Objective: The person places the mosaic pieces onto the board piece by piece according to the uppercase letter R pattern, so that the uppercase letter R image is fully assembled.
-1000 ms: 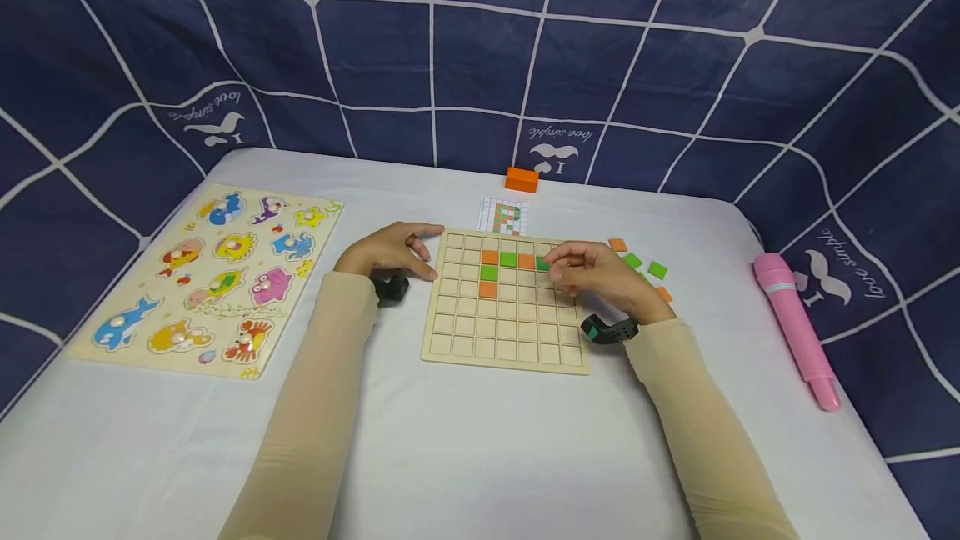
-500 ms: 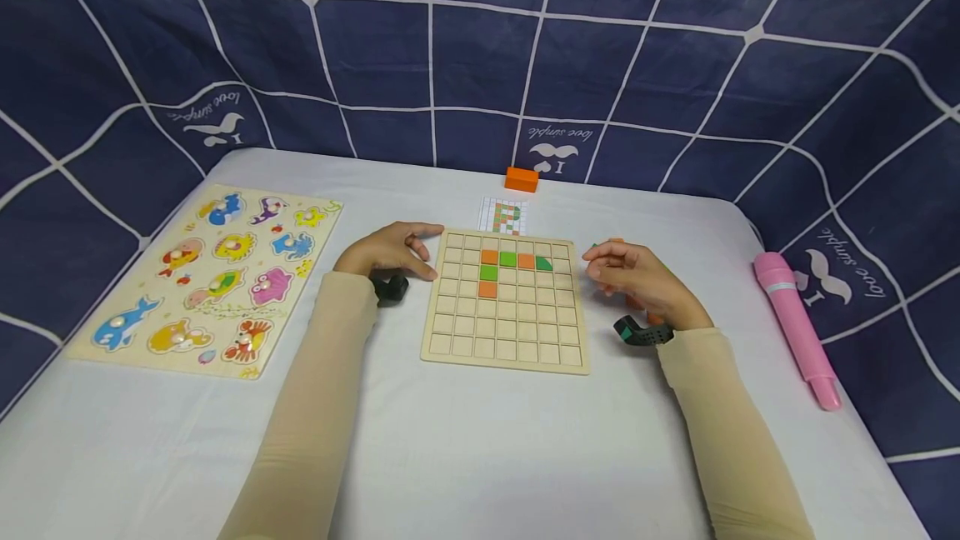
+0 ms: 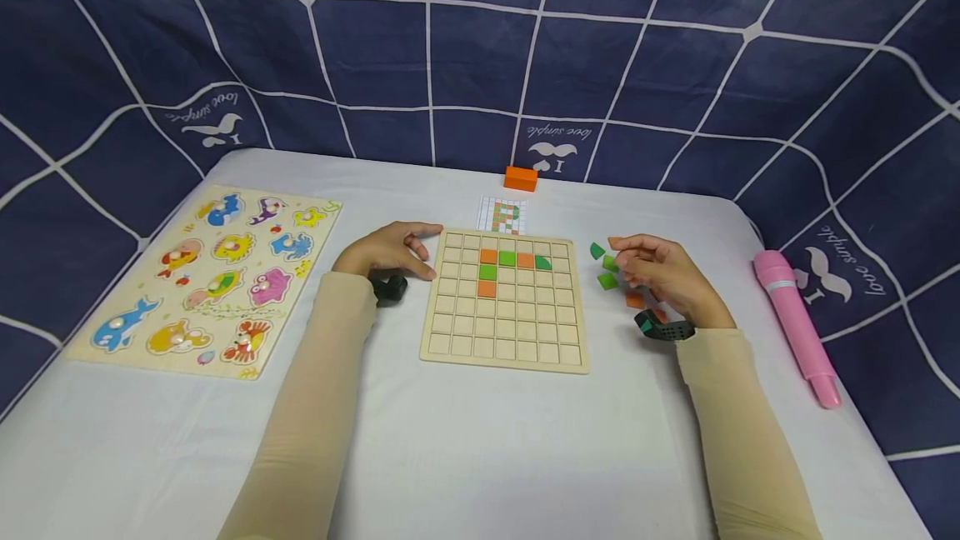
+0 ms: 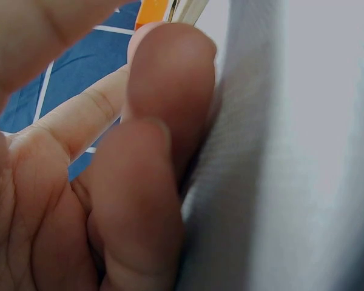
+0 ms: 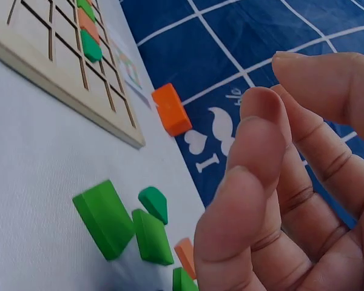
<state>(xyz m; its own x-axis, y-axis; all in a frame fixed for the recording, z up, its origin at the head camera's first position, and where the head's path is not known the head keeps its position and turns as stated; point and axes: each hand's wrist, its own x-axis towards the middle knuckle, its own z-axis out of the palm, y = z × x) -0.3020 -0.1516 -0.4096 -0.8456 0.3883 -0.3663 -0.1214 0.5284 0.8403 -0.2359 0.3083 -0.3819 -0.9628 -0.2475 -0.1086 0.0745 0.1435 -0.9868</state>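
A wooden grid board (image 3: 504,348) lies mid-table. Orange (image 3: 489,257) and green (image 3: 488,272) square tiles form a corner shape in its upper cells, ending at a dark green quarter-circle tile (image 3: 543,262). My left hand (image 3: 386,248) rests at the board's left edge, index finger and thumb spread along it. To the right of the board, my right hand (image 3: 663,273) hovers over loose tiles with loosely bent fingers and nothing between them. Beside its fingers lie green tiles (image 5: 104,219), another quarter-circle tile (image 5: 154,204) and orange tiles (image 3: 634,300), some partly hidden by the hand.
Behind the board lies a printed pattern card (image 3: 504,215), with an orange block (image 3: 521,179) beyond it. A sea-animal peg puzzle (image 3: 206,273) takes up the left side. A pink toy microphone (image 3: 797,327) lies along the right edge. Dark blue grid cloth (image 3: 480,48) hangs behind.
My right hand has let go of the dark green quarter-circle tile in its cell and moved right, over the loose tiles. My left hand has stayed at the board's edge.
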